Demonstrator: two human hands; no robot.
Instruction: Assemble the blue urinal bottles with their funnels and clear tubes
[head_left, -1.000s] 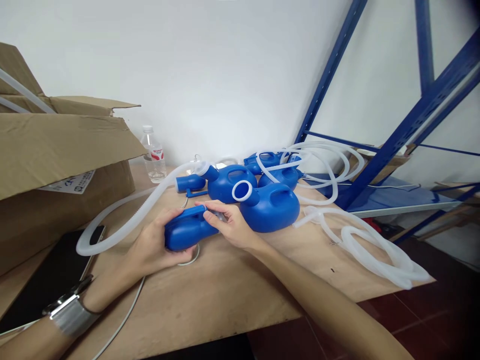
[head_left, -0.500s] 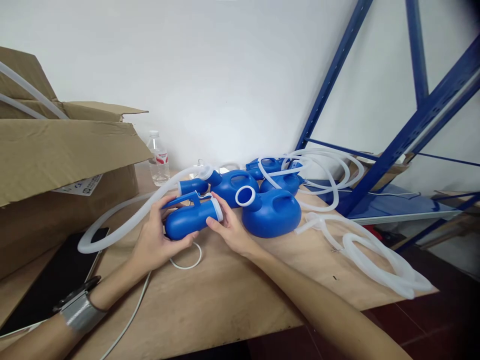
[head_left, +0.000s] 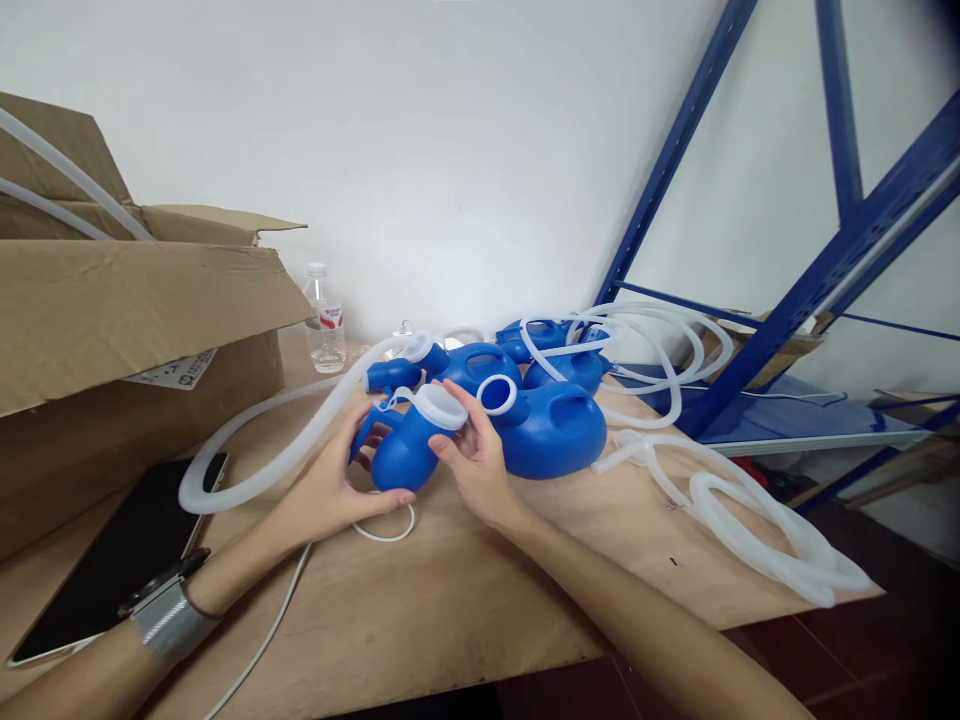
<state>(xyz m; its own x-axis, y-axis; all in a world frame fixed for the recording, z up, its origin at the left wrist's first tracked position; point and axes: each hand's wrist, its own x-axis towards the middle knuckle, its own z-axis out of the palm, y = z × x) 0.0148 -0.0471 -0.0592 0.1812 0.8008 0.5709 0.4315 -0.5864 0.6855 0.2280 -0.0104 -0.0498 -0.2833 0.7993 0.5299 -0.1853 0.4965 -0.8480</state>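
Note:
A blue urinal bottle (head_left: 405, 452) with a handle is held between my two hands, tilted so that its white-capped mouth faces up and toward me. My left hand (head_left: 330, 490) wraps round the handle side and base of it. At the mouth, the fingers and thumb of my right hand (head_left: 480, 465) grip the white cap (head_left: 442, 407) from the right. Just right of my right hand lies a larger blue urinal bottle (head_left: 559, 435), its white-rimmed mouth uncapped. Further blue bottles (head_left: 480, 367) lie behind, one joined to a translucent hose (head_left: 300, 450).
A large open cardboard box (head_left: 142, 290) stands on the left, hoses sticking out. Near it are a water bottle (head_left: 327, 325) and a flat black device (head_left: 120, 560). A coiled hose (head_left: 765, 520) lies by the right table edge. Beyond stands a blue metal rack (head_left: 675, 150).
The bottle in my hands has turned from lying nearly level to mouth-up, and it has moved slightly right. My hands have turned with it. The view has shifted a little.

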